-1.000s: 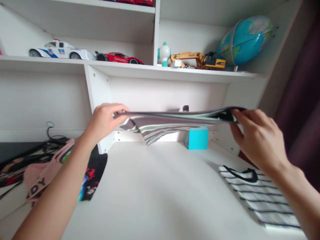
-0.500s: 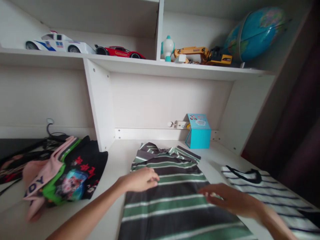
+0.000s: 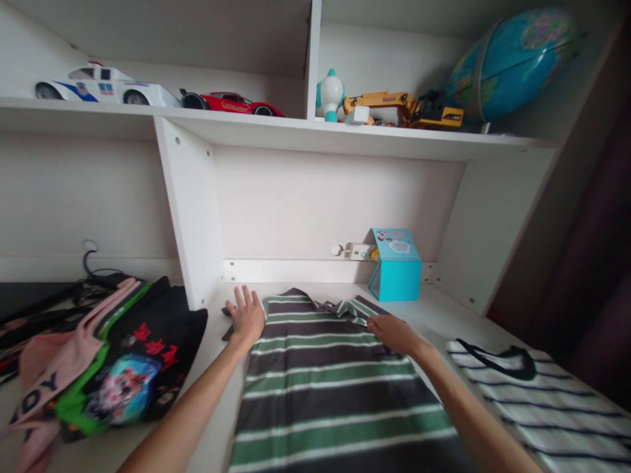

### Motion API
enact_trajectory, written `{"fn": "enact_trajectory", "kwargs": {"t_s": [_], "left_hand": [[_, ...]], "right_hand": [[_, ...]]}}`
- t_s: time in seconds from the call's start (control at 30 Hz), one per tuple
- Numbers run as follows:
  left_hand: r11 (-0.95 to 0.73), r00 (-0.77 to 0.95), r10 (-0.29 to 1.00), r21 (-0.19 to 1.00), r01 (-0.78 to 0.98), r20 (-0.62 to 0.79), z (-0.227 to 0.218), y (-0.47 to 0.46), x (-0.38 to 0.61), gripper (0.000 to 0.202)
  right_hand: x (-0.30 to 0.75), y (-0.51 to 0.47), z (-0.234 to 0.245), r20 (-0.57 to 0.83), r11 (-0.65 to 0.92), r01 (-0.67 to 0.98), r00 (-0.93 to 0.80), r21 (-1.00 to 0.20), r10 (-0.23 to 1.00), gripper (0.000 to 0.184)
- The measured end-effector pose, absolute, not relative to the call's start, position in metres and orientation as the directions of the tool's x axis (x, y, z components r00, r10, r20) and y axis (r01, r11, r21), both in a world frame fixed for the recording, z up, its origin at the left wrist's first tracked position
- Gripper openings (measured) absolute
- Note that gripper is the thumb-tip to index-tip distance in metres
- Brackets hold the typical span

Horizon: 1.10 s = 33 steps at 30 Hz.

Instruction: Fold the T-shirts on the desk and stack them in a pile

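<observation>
A green, dark grey and white striped shirt (image 3: 315, 387) lies spread on the white desk, its collar at the far end. My left hand (image 3: 246, 318) lies with fingers spread over the shirt's left sleeve, and a bit of dark sleeve shows beyond the hand on the left. At the right shoulder, my right hand (image 3: 396, 334) has its fingers bent together on the fabric by the sleeve. Its fingertips are partly hidden. The shirt's lower end runs out of view.
On the right lies a white shirt (image 3: 557, 401) with dark stripes. Left are a black printed garment (image 3: 182, 328) and a pink one (image 3: 64, 355). A blue desk calendar (image 3: 397, 279) stands behind the collar. Above, a shelf (image 3: 276, 125) holds toy vehicles and a globe (image 3: 517, 66).
Both hands have moved up the shirt toward its shoulders, the left outward onto the sleeve. The left sleeve now sticks out to the left. The right hand has come onto the right shoulder.
</observation>
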<state>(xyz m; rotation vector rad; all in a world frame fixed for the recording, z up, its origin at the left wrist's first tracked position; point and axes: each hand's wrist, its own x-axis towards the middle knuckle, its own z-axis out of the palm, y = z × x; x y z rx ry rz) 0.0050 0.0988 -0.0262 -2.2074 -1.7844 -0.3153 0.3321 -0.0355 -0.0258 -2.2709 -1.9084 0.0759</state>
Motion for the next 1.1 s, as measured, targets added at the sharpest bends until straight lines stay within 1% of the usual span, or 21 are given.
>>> {"fn": "enact_trajectory", "kwargs": {"t_s": [0.03, 0.07, 0.1, 0.13, 0.2, 0.27, 0.37, 0.5, 0.57, 0.63, 0.73, 0.8, 0.9, 1.0, 1.1], "left_hand": [[-0.306, 0.313, 0.896, -0.074, 0.949, 0.316, -0.029, 0.098, 0.009, 0.055], [-0.41, 0.408, 0.876, -0.049, 0.911, 0.259, -0.032, 0.096, 0.014, 0.054], [-0.484, 0.476, 0.861, -0.002, 0.875, 0.181, -0.035, 0.094, 0.019, 0.055], [-0.521, 0.515, 0.852, 0.056, 0.852, 0.095, -0.038, 0.092, 0.024, 0.057], [-0.523, 0.533, 0.846, 0.154, 0.838, -0.03, -0.041, 0.091, 0.029, 0.063], [-0.496, 0.519, 0.851, 0.197, 0.846, -0.083, -0.043, 0.093, 0.028, 0.067], [-0.489, 0.515, 0.851, 0.201, 0.849, -0.104, -0.044, 0.102, 0.024, 0.07], [-0.481, 0.5, 0.861, 0.175, 0.859, -0.09, -0.048, 0.11, 0.025, 0.071], [-0.481, 0.499, 0.862, 0.168, 0.861, -0.092, -0.049, 0.11, 0.027, 0.071], [-0.486, 0.505, 0.858, 0.168, 0.858, -0.095, -0.049, 0.108, 0.029, 0.072], [-0.502, 0.52, 0.85, 0.168, 0.848, -0.081, -0.048, 0.106, 0.028, 0.071], [-0.516, 0.532, 0.845, 0.167, 0.84, -0.065, -0.049, 0.107, 0.026, 0.071], [-0.527, 0.541, 0.84, 0.174, 0.832, -0.043, -0.052, 0.109, 0.022, 0.071], [-0.513, 0.527, 0.849, 0.175, 0.84, -0.04, -0.052, 0.107, 0.022, 0.073], [-0.407, 0.411, 0.912, 0.139, 0.903, -0.001, -0.05, 0.1, 0.022, 0.081]], "right_hand": [[0.339, -0.028, -0.026, 0.083, -0.222, 0.963, 0.237, -0.156, 0.968, 0.031], [0.345, -0.022, -0.027, 0.095, -0.287, 0.946, 0.303, -0.148, 0.948, 0.034], [0.351, -0.016, -0.029, 0.105, -0.354, 0.925, 0.369, -0.141, 0.923, 0.037], [0.356, -0.011, -0.033, 0.11, -0.413, 0.9, 0.428, -0.136, 0.897, 0.04], [0.364, -0.005, -0.04, 0.109, -0.503, 0.855, 0.516, -0.13, 0.85, 0.043], [0.371, -0.005, -0.046, 0.104, -0.548, 0.826, 0.562, -0.133, 0.821, 0.041], [0.38, -0.012, -0.045, 0.135, -0.61, 0.78, 0.625, -0.142, 0.769, 0.035], [0.384, -0.021, -0.034, 0.228, -0.692, 0.71, 0.701, -0.131, 0.676, 0.039], [0.375, -0.018, -0.03, 0.265, -0.667, 0.736, 0.669, -0.114, 0.694, 0.041], [0.359, -0.007, -0.029, 0.266, -0.575, 0.813, 0.577, -0.094, 0.772, 0.041], [0.329, 0.015, -0.04, 0.182, -0.34, 0.937, 0.35, -0.083, 0.919, 0.039], [0.315, 0.027, -0.052, 0.103, -0.244, 0.965, 0.254, -0.097, 0.962, 0.044], [0.309, 0.035, -0.069, 0.018, -0.254, 0.96, 0.258, -0.117, 0.966, 0.054], [0.309, 0.035, -0.074, -0.019, -0.296, 0.948, 0.296, -0.119, 0.955, 0.055], [0.296, 0.032, -0.07, -0.011, -0.307, 0.946, 0.308, -0.107, 0.951, 0.06]]}}
